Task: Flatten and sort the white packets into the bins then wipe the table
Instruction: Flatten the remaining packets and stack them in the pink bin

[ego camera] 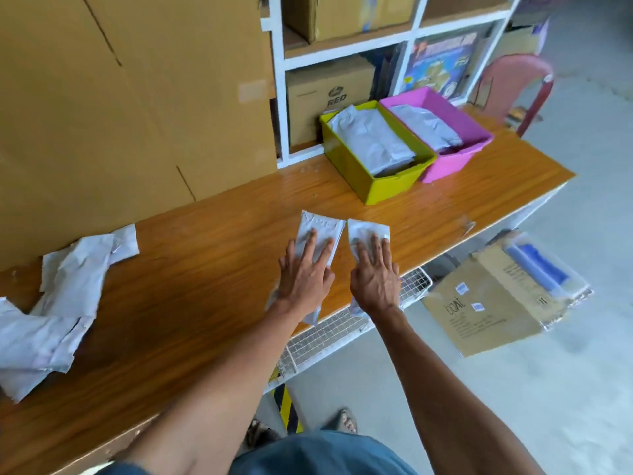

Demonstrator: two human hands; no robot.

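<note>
Two white packets lie side by side near the front edge of the wooden table (pixel 191 275). My left hand (pixel 305 272) presses flat, fingers spread, on the left packet (pixel 320 228). My right hand (pixel 375 275) presses flat on the right packet (pixel 368 229). Both packets hang slightly over the table's edge under my wrists. A heap of crumpled white packets (pixel 58 303) lies at the table's left. A green bin (pixel 373 152) and a pink bin (pixel 442 132), each holding white packets, stand at the back right.
Large cardboard boxes (pixel 120 97) stand along the table's back. A white shelf unit (pixel 359 53) with boxes rises behind the bins. A red chair (pixel 524 87) is at far right. Below the table's edge are a wire basket (pixel 342 323) and a cardboard box (pixel 479 313).
</note>
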